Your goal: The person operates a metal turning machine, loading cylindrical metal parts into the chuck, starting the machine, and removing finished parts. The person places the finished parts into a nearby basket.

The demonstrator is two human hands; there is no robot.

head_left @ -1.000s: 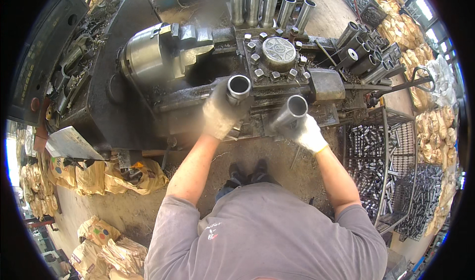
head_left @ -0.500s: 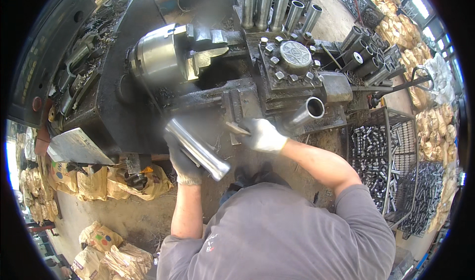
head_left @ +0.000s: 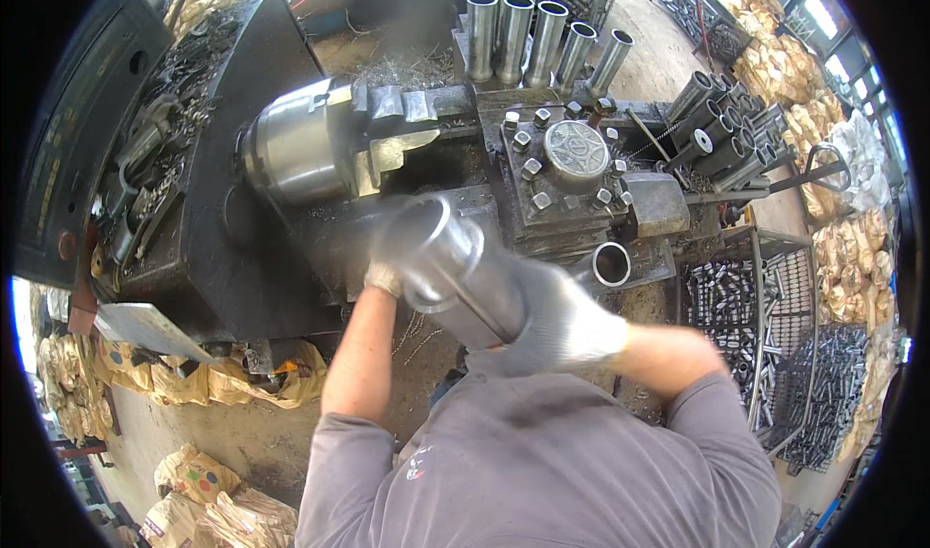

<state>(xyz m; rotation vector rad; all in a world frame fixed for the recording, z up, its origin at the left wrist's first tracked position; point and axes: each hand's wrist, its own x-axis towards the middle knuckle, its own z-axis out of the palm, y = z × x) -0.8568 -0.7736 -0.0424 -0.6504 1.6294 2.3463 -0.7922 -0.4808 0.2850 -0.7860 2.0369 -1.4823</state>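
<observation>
A shiny steel tube (head_left: pixel 426 262) is tilted up in front of my chest, smeared by motion, with its round mouth toward the upper left. A second rim shows beside the mouth; I cannot tell whether it is another tube. My right hand (head_left: pixel 557 325), in a grey and white glove, is closed round the lower part. A thin dark strip runs along the tube near these fingers. My left hand (head_left: pixel 384 275), also gloved, is behind the tube's left side, with its fingers hidden. Beyond the hands is a lathe with a jawed chuck (head_left: pixel 300 146) and a bolted tool post (head_left: pixel 575 154).
Several steel tubes (head_left: pixel 513 39) stand upright behind the tool post. Another tube (head_left: pixel 610 265) rests near my right forearm, and darker tubes (head_left: pixel 722 126) are stacked farther right. Wire baskets (head_left: pixel 756 306) of small metal parts stand at right. Paper sacks (head_left: pixel 199 475) lie at lower left.
The tube has swung so that its mouth faces up and left. My right hand has moved from a small flat piece onto the tube. My left hand has moved up, behind the tube.
</observation>
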